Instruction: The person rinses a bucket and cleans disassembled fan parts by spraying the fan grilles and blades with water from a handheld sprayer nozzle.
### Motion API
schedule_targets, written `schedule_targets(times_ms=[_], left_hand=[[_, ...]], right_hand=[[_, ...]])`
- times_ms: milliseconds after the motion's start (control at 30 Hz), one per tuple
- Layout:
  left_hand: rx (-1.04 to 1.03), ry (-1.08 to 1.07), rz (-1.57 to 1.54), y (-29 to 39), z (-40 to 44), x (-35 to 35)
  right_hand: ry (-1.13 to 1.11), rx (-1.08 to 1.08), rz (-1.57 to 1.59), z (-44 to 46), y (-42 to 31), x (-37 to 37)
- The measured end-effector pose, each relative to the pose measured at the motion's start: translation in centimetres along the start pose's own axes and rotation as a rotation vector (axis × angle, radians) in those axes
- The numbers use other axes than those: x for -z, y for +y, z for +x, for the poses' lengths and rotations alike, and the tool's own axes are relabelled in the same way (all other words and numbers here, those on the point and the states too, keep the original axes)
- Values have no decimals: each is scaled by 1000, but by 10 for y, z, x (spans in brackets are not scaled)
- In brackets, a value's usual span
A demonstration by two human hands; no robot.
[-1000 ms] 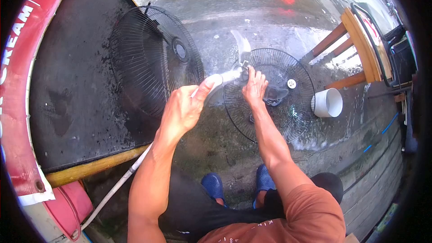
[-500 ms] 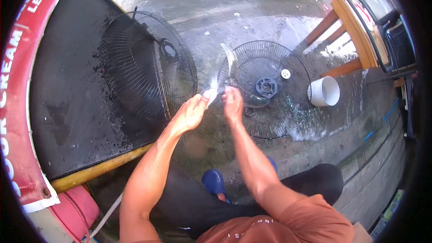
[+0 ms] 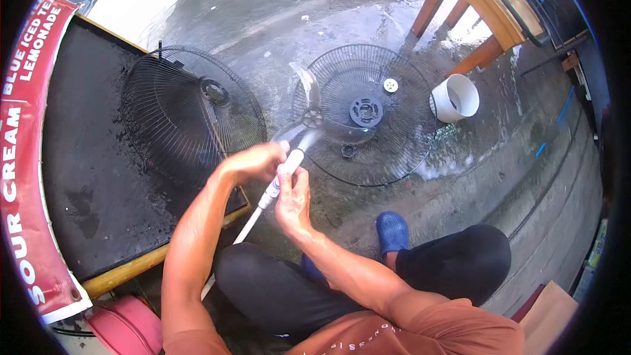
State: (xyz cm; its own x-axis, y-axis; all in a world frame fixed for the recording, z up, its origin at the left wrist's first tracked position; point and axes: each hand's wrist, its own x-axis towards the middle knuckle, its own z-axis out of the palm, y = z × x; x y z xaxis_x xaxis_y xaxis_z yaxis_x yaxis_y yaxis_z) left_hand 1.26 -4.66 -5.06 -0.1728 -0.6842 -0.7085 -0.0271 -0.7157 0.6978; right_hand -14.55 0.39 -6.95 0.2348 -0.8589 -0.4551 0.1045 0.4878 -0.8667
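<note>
My right hand point(image 3: 294, 200) is closed around a white hose nozzle point(image 3: 294, 160), its thumb along the side. Water sprays from the nozzle's tip onto a translucent three-bladed fan blade point(image 3: 312, 117). Beside the nozzle, my left hand point(image 3: 257, 160) is closed at the lower-left end of the fan blade; its fingertips are partly hidden. Behind the blade, a round black fan grille point(image 3: 394, 148) lies on the wet ground. From the nozzle, a pale hose point(image 3: 248, 225) runs down past my knee.
Another black fan grille point(image 3: 177, 118) leans over the dark board point(image 3: 85, 158) at left. A small white round part point(image 3: 391, 85) lies on the right grille. Beside it is a white bucket point(image 3: 455, 100). A wooden stool point(image 3: 486, 0) stands at upper right, and a red banner point(image 3: 33, 158) hangs at left.
The nozzle has passed from my left hand to my right, which has let go of the fan blade. My left hand has moved to the blade's lower end. The view has shifted.
</note>
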Motion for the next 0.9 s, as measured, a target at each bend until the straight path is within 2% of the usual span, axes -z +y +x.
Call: schedule_targets(times_ms=[33, 100, 200, 300, 333, 433, 600, 700, 800, 900], left_hand=[[-9, 107, 107, 3, 14, 16], [10, 314, -152, 28, 45, 18], [37, 168, -208, 48, 96, -2], [143, 178, 118, 35, 143, -3], [108, 254, 124, 27, 153, -8], [100, 217, 0, 18, 172, -4], [121, 244, 187, 19, 194, -5], [44, 253, 28, -5, 221, 2], [-16, 188, -3, -18, 238, 18], [-268, 78, -117, -21, 231, 14]], right_hand=[[-14, 49, -38, -6, -2, 0], [-72, 21, 100, -22, -24, -2], [-167, 105, 159, -35, -22, -3], [-95, 160, 124, -37, -18, -1], [-93, 153, 143, -32, -16, 4], [-98, 139, 190, -23, -13, 14], [-155, 194, 191, -24, -12, 21], [-175, 200, 186, -20, -11, 24], [-184, 176, 218, -20, -8, 23], [-187, 152, 261, -21, -5, 21]])
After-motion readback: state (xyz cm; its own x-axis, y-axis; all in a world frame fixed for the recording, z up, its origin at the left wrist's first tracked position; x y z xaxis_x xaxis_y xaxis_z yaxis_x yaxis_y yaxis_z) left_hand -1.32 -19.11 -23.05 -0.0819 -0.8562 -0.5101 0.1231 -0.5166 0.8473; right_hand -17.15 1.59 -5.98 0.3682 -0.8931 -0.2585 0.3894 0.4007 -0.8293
